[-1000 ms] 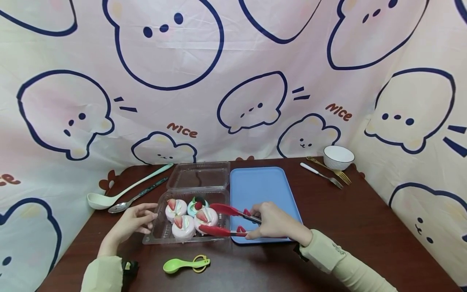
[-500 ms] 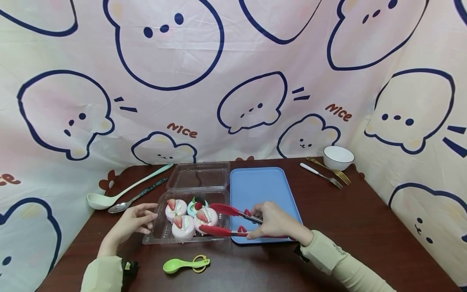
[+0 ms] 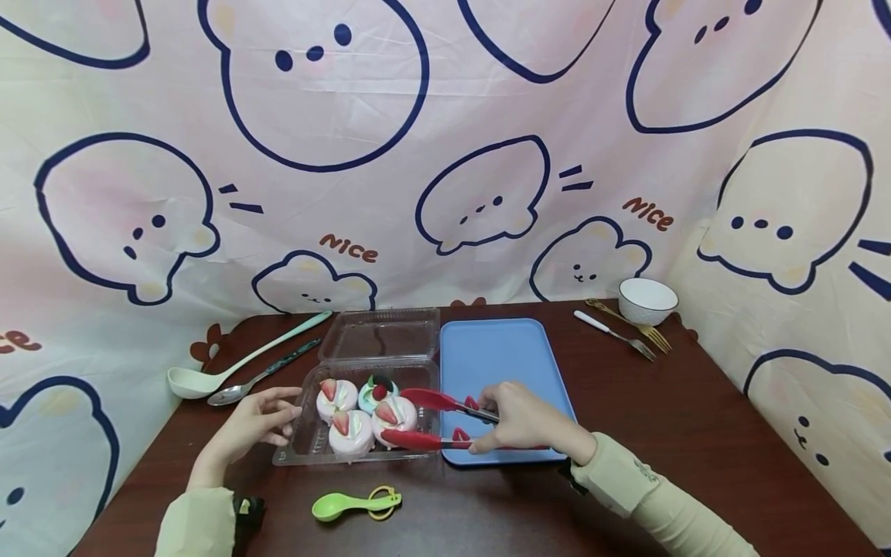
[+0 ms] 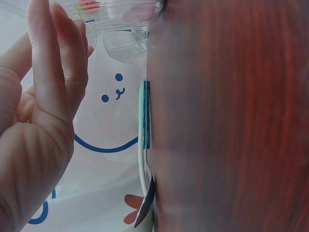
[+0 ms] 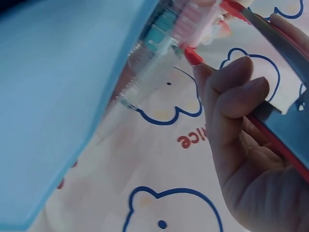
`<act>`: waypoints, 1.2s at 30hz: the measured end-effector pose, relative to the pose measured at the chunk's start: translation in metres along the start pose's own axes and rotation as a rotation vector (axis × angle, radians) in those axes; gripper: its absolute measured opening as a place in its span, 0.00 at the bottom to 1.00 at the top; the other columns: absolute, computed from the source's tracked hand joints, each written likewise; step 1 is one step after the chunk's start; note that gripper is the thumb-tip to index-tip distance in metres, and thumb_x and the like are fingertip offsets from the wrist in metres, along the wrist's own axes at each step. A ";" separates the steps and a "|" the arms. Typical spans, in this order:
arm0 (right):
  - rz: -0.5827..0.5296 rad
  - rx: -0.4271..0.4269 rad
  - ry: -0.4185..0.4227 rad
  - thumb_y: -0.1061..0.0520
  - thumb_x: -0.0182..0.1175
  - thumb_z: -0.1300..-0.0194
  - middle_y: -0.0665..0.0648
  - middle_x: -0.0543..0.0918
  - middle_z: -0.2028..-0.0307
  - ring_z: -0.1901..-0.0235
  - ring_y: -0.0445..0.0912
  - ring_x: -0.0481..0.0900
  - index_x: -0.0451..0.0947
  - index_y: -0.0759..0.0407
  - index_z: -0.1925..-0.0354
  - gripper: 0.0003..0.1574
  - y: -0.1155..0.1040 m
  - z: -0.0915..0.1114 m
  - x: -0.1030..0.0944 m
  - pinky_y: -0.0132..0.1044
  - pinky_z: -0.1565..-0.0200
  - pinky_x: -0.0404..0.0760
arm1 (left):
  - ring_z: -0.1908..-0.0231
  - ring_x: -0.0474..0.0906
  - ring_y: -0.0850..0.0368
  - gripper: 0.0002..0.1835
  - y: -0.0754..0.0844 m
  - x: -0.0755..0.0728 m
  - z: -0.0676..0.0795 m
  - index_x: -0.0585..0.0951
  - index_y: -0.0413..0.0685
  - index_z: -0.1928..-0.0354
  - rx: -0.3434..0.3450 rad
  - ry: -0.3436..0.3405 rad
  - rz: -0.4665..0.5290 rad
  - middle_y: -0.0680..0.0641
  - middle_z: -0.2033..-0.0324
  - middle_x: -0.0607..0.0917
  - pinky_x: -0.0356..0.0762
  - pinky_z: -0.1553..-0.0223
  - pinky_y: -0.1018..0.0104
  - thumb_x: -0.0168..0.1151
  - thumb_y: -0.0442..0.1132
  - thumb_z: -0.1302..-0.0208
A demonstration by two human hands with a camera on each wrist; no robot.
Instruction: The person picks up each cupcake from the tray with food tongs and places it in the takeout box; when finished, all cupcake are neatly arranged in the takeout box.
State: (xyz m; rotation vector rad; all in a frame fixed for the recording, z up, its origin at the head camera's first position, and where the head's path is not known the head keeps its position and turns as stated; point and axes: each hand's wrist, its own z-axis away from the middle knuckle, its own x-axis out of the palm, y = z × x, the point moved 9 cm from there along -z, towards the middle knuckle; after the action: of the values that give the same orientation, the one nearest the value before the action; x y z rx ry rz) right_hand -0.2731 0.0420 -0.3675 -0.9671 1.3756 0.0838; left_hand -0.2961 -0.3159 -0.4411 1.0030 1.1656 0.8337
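My right hand [image 3: 525, 422] grips a pair of red-tipped metal tongs [image 3: 418, 441] over the blue tray [image 3: 490, 356]. The tongs' spread tips reach left into a clear plastic box and lie on either side of a pink strawberry-topped cake [image 3: 394, 420]. Beside it sit two more pink cakes [image 3: 350, 435] and a turquoise one [image 3: 376, 397] with a cherry. At the box's left rim rest the bent fingertips of my left hand [image 3: 250, 425]. In the left wrist view its fingers [image 4: 48, 63] reach up toward the plastic box [image 4: 118, 26].
Behind the cakes the box's lid [image 3: 381, 336] lies folded back. A pale ladle [image 3: 202, 381] and a spoon [image 3: 233, 393] are at left. Green measuring spoons [image 3: 341, 505] lie in front. Forks [image 3: 636, 346] and a white bowl [image 3: 647, 302] occupy the far right.
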 end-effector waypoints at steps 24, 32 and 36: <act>0.063 0.009 -0.018 0.39 0.72 0.64 0.45 0.73 0.83 0.82 0.37 0.65 0.77 0.55 0.75 0.25 -0.005 -0.006 -0.004 0.29 0.83 0.63 | 0.76 0.76 0.56 0.30 -0.001 0.000 -0.001 0.59 0.30 0.37 -0.003 0.010 -0.004 0.41 0.68 0.77 0.81 0.75 0.59 0.56 0.38 0.37; 0.075 0.019 -0.014 0.39 0.73 0.64 0.45 0.72 0.85 0.83 0.37 0.64 0.76 0.54 0.76 0.25 -0.004 -0.006 -0.003 0.29 0.84 0.62 | 0.76 0.76 0.56 0.29 0.001 0.000 0.000 0.58 0.30 0.37 0.003 0.002 0.004 0.40 0.67 0.77 0.81 0.75 0.59 0.54 0.36 0.36; 0.065 0.020 -0.019 0.39 0.73 0.64 0.46 0.70 0.85 0.84 0.38 0.63 0.76 0.55 0.75 0.25 -0.004 -0.006 -0.002 0.30 0.84 0.61 | 0.76 0.76 0.56 0.30 0.003 0.000 0.001 0.58 0.29 0.37 0.005 0.001 0.006 0.40 0.67 0.77 0.81 0.74 0.59 0.55 0.37 0.36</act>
State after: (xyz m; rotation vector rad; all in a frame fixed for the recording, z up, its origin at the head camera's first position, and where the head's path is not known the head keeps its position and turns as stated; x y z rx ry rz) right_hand -0.2757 0.0372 -0.3629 -0.9035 1.3879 0.1276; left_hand -0.2953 -0.3148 -0.4385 1.0108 1.1664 0.8362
